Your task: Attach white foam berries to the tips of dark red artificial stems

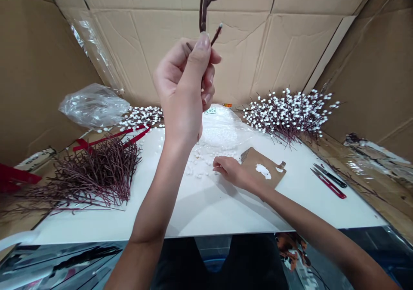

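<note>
Apparently a small craft workshop, set up around a white rectangular table (pixel 200 212) and enclosed on its far, left and right sides by creased brown cardboard sheets (pixel 238 53). Stocked in bulk: at the table's left, a dense bundle of bare reddish-brown twigs (pixel 100 169); at its far right, a sheaf of brown stems tipped with round white buds (pixel 288 113). At its far left, a crumpled clear plastic bag (pixel 93 105). Strewn across its middle, small loose white pellets (pixel 198 176). Laid on its right side, slim pointed tools with red and black handles (pixel 337 191) and a flat brown cardboard piece bearing white patches (pixel 272 180).
</note>
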Available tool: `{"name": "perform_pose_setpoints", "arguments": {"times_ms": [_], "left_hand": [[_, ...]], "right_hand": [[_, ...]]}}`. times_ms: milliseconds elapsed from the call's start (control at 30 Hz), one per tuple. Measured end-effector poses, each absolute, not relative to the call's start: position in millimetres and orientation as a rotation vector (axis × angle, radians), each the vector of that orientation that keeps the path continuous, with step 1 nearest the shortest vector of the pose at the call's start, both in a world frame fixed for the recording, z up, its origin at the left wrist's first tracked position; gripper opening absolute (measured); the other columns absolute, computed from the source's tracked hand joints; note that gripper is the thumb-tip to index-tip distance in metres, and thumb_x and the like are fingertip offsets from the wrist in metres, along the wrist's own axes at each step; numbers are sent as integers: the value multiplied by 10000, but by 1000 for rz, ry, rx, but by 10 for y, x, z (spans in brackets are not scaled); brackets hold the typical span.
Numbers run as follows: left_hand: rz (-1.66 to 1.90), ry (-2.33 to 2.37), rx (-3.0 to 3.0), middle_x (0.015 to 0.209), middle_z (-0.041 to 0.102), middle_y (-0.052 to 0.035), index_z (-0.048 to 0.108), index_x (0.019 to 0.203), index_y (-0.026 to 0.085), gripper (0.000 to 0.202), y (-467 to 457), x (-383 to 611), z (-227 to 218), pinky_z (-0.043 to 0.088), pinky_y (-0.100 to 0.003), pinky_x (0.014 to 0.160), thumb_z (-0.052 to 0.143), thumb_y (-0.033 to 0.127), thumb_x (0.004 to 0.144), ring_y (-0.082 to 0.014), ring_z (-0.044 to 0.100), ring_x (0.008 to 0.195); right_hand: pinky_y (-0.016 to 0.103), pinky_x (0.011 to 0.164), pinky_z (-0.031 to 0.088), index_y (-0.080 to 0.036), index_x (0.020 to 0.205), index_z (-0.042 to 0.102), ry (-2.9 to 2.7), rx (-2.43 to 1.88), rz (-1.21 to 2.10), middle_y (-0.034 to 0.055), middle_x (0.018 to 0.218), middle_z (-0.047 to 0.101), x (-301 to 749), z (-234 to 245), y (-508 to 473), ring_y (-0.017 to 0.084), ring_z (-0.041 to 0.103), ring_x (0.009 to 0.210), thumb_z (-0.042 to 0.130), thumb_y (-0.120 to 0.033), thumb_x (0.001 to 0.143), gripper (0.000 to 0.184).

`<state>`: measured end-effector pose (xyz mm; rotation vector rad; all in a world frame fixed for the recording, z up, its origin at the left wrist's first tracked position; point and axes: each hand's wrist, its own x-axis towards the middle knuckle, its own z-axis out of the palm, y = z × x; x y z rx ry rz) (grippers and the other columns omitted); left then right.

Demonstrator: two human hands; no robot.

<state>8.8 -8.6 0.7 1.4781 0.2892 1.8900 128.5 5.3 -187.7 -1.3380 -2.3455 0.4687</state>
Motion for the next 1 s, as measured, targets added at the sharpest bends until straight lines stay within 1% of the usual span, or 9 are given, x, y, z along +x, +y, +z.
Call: {"name": "perform_pose_setpoints", "arguments": {"times_ms": [100,233,467,567,667,733,867,933,1000], "left_hand": [[1903,318,1499,530,365,28,556,596,196,381,-83,75,2,143,-234,351,620,517,790,-51,218,373],[1904,367,1526,530,383,22,558,593,204,373,-85,68,-11,189,-237,364,626,518,783,-58,229,377],[1870,310,1498,499,381,26,564,588,184,313,-5,87,-46,184,-228,364,637,375,825,-39,233,366],[1851,385,1466,491,381,22,555,580,181,353,-11,87,-35,192,-217,372,658,448,788,-38,254,378],[1841,409,1445,507,377,16,551,573,189,438,-39,75,-16,172,-220,363,650,590,720,-41,242,377],[1832,399,1435,525,376,13,552,569,194,468,-44,67,-8,149,-228,355,634,634,702,-41,224,369],[1809,362,1427,527,373,14,549,566,195,449,0,57,-18,114,-237,349,635,606,724,-39,206,360],[1784,325,1429,527,366,20,550,578,192,417,29,52,-32,109,-241,350,636,560,754,-39,197,363],[1762,305,1433,536,359,28,550,602,186,379,48,44,-45,108,-242,353,625,506,792,-39,191,372]], "right_hand": [[255,620,348,-174,792,523,-2438,-1309,470,46,833,582,1209,-1924,62,151,499,731,472,-64,851,135],[273,616,335,-184,751,504,-2494,-1281,476,53,820,539,1146,-1955,114,169,477,735,442,-65,867,178],[300,680,378,-184,691,478,-2310,-1245,681,63,798,513,1073,-2005,138,188,477,778,444,10,798,224],[312,700,411,-184,726,489,-2096,-1241,834,49,792,514,1070,-1943,129,184,506,790,448,-45,822,174],[303,656,463,-186,823,496,-1833,-1220,1069,10,749,516,1102,-1804,144,147,550,695,413,-169,892,109],[284,633,489,-180,841,503,-1679,-1190,1246,-7,710,516,1134,-1714,173,119,560,637,382,-210,920,148],[250,621,501,-138,829,559,-1442,-1209,1484,3,712,544,1175,-1687,263,92,557,636,403,-206,941,203],[267,640,519,-120,938,588,-1354,-1266,1554,25,828,603,1170,-1747,301,106,590,703,484,-279,930,190],[316,701,541,-132,1070,581,-1296,-1327,1595,52,992,627,1149,-1813,318,140,621,813,537,-340,906,269]]}}
